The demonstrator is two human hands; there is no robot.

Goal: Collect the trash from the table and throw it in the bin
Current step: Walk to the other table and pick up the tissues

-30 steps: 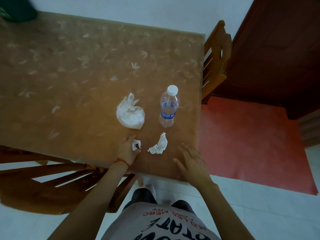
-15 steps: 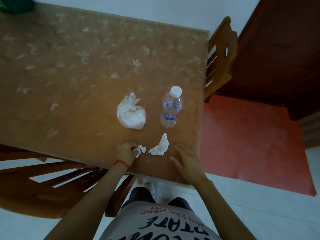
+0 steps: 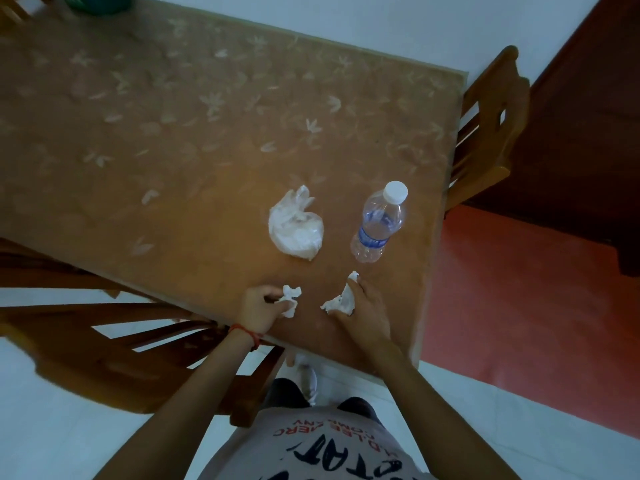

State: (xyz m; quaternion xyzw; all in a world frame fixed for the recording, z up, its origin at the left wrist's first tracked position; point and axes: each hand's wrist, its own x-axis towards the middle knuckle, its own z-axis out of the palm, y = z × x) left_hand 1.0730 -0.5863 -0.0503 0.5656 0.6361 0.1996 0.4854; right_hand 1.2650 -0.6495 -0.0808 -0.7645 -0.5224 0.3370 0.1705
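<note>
My left hand is curled around one small crumpled white paper scrap, pinching it between thumb and fingers right at the near edge of the brown table with the pale leaf-patterned cover. A red string bracelet sits on that wrist. My right hand lies over a second, longer crumpled white tissue; the thumb and fingers bend around it and grasp it, and the tissue rests on the tabletop under my palm. So I count two paper scraps, one in each hand, set near each other but apart.

Beyond my hands, two more pieces of trash lie on the table. One is a crumpled clear-white plastic bag, bunched into a loose lump, beyond my left hand. The other is a single clear plastic water bottle with a white cap and blue label, upright on the table; it is beside the bag on the right, apart from it, beyond my right hand.

I count two wooden chairs: one brown wooden chair at the right end of the table, and one darker wooden chair tucked at the near side on my left. A dark green object shows at the far edge of the table, too cut off to identify.
</note>
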